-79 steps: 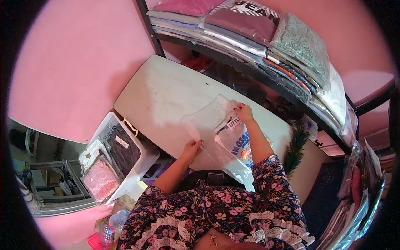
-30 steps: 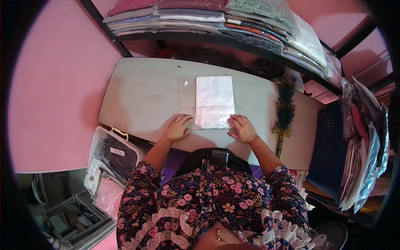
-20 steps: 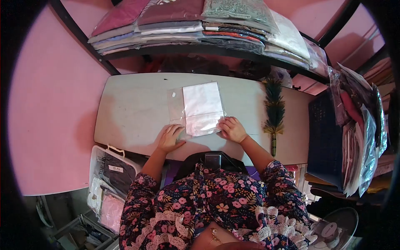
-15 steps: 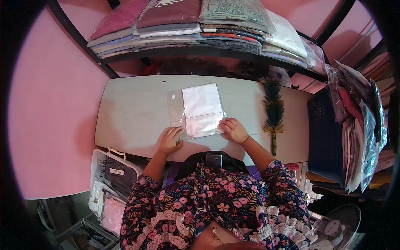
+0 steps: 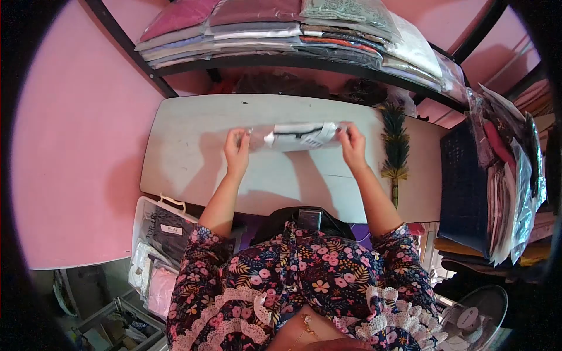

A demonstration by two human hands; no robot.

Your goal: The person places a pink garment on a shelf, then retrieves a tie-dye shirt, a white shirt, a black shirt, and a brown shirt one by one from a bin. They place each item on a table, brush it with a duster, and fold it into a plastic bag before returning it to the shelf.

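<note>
A clear plastic bag with a folded white garment (image 5: 300,140) inside is held up above the table (image 5: 281,199), tilted so that it looks foreshortened. Black and printed markings show on its face, blurred by motion. My left hand (image 5: 236,153) pinches the empty clear end of the bag between thumb and fingers. At the opposite end, my right hand (image 5: 353,146) grips the bag's edge beside the garment. Shadows of both arms fall on the tabletop below.
A dark feather duster (image 5: 395,143) lies on the table's right side. Beyond it stands a blue basket (image 5: 465,187) with bagged clothes. Stacked packaged garments (image 5: 257,35) fill a shelf over the far edge. A white bin (image 5: 140,219) with bagged clothes sits at lower left.
The bagged white garment was lying flat on the table under both hands. Now both hands have lifted it and tipped it up, and they have moved farther forward.
</note>
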